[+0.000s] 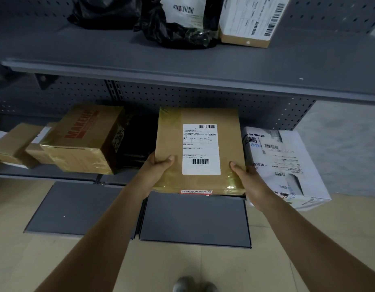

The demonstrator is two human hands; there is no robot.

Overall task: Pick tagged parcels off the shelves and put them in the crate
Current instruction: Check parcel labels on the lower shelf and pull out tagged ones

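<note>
A flat brown cardboard parcel [228,131] with a white barcode label and yellowish tape sits at the front of the lower shelf [45,175], partly past its edge. My left hand [156,169] grips its near left corner, thumb on top. My right hand [248,182] grips the near right corner, thumb also on top. No crate is in view.
A "MAKEUP" carton [83,140] and smaller brown boxes [11,146] lie left of the parcel, a white water carton [287,165] to its right. The upper shelf [182,70] carries black bags [174,30] and a labelled box [250,20]. Grey base panels [195,220] cover the floor below.
</note>
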